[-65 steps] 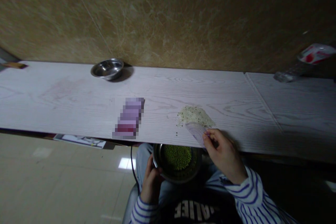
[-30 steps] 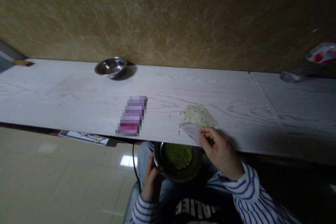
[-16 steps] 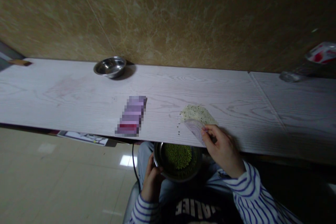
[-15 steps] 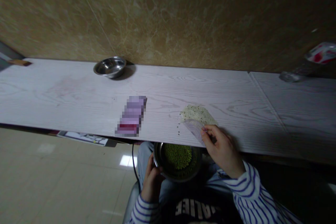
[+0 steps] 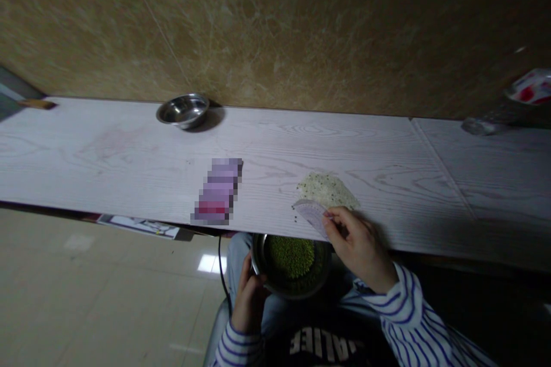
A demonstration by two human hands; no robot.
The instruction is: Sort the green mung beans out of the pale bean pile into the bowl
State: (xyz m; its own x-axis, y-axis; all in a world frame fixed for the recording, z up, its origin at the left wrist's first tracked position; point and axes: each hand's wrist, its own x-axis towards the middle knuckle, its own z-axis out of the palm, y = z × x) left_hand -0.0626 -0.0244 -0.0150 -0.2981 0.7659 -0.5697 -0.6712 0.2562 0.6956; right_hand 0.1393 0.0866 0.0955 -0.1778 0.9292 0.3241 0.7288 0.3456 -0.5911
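My left hand grips the left rim of a steel bowl held over my lap, just below the table's front edge. Green mung beans cover part of its bottom. My right hand pinches a clear, purplish protractor between thumb and fingers. The protractor's curved edge lies at the near side of a pile of white rice grains dotted with dark green beans. A few loose beans sit left of the protractor, near the table edge.
A second steel bowl stands by the wall on the white wood-grain table. A pixelated purple phone-shaped object lies left of the pile. A clear plastic bottle is at the far right. A brown block lies far left.
My right hand and the protractor have shifted slightly left and toward the table edge, after small back-and-forth moves beside the pile. My left hand keeps the bowl in place. The view shifts slightly.
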